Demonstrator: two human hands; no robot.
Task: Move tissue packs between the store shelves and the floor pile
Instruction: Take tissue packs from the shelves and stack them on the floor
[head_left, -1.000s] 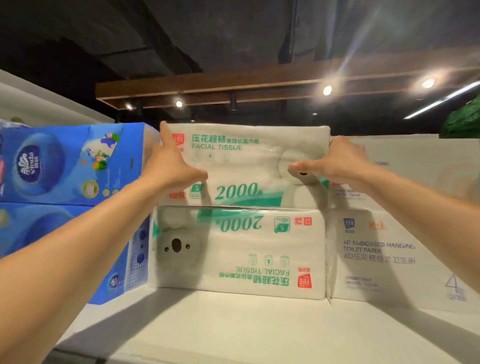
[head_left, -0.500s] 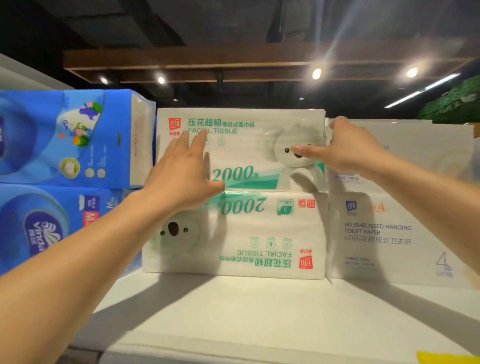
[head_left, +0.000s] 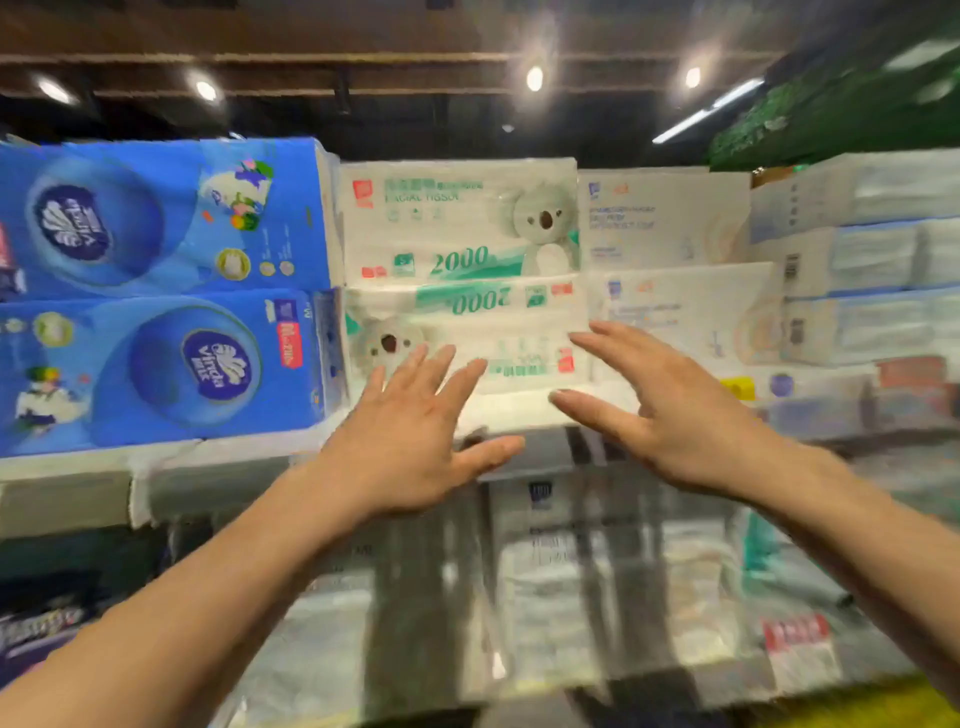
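Two white-and-green facial tissue packs with a koala print are stacked on the top shelf (head_left: 519, 413). The upper pack (head_left: 457, 221) stands upright and the lower pack (head_left: 467, 332) is upside down. My left hand (head_left: 410, 441) hovers in front of the shelf edge below the lower pack, fingers spread, holding nothing. My right hand (head_left: 670, 410) is level with it to the right, also spread and empty. Neither hand touches a pack.
Blue tissue packs (head_left: 156, 291) are stacked two high to the left of the koala packs. White toilet paper packs (head_left: 670, 265) stand to the right, with more white stacks (head_left: 872, 260) beyond. Blurred plastic-wrapped packs (head_left: 571, 571) fill the shelf below.
Both hands have let go of the upper koala pack and dropped back toward me, below the lower pack. The view has tilted down and the lower shelf has come into sight.
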